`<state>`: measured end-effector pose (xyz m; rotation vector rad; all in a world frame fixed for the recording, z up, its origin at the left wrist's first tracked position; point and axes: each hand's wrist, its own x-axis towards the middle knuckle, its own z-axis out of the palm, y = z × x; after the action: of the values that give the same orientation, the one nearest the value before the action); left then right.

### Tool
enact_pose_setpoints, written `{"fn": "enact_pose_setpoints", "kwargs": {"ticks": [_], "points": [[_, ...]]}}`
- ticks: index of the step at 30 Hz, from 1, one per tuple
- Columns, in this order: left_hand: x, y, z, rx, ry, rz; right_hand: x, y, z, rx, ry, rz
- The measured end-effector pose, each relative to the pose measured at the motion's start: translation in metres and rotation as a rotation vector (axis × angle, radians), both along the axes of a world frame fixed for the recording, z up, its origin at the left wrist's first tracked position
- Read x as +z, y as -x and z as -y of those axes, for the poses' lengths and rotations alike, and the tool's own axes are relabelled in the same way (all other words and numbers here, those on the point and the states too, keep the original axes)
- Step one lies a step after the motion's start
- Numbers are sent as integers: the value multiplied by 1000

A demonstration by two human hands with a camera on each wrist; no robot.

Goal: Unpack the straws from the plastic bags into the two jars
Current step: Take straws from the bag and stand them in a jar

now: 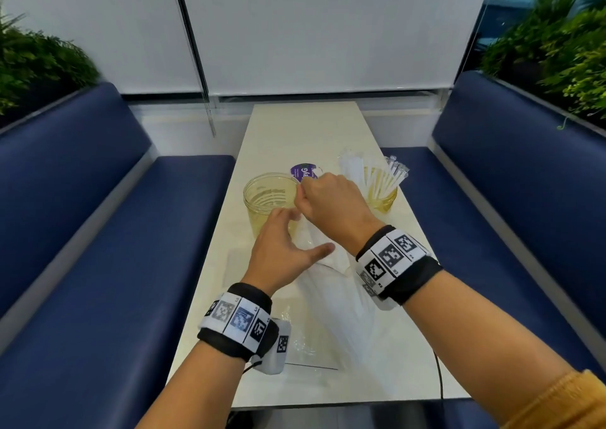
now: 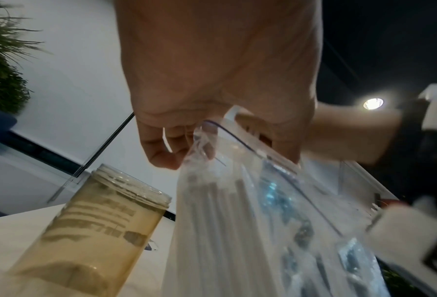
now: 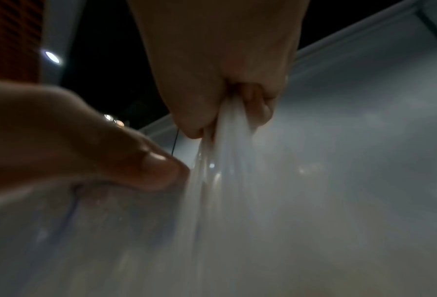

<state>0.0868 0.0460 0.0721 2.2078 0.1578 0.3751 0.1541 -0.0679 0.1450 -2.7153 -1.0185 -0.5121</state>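
A clear zip bag [image 1: 331, 284] [image 2: 275, 201] of white straws [image 2: 212, 221] lies lengthwise on the table, its mouth raised beside the empty left jar [image 1: 269, 196] [image 2: 97, 221]. My left hand [image 1: 292, 228] [image 2: 186, 148] holds the bag near its mouth, fingers curled at the zip rim. Just above it, my right hand [image 1: 306, 192] [image 3: 224, 116] grips a bundle of the straws [image 3: 224, 160] that reaches down into the bag. The right jar [image 1: 385, 196] holds several wrapped straws [image 1: 390, 176].
A purple lid [image 1: 303, 169] lies behind the left jar. A flat clear bag [image 1: 308, 340] lies by my left wrist. The narrow pale table [image 1: 295, 127] runs between two blue benches [image 1: 98, 232] [image 1: 508, 215], with plants at both sides.
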Motion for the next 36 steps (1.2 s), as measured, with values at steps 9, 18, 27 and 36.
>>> {"fn": "enact_pose_setpoints", "kwargs": {"ticks": [9, 18, 27, 36], "points": [[3, -14, 31, -22, 334, 209, 17, 3, -14, 234, -433, 235], [-5, -26, 44, -11, 362, 243, 2, 4, -20, 191, -893, -68], [1, -32, 32, -7, 95, 100, -33, 0, -17, 37, -606, -378], [-21, -24, 3, 98, -69, 119, 49, -30, 1, 196, -1148, -555]]}}
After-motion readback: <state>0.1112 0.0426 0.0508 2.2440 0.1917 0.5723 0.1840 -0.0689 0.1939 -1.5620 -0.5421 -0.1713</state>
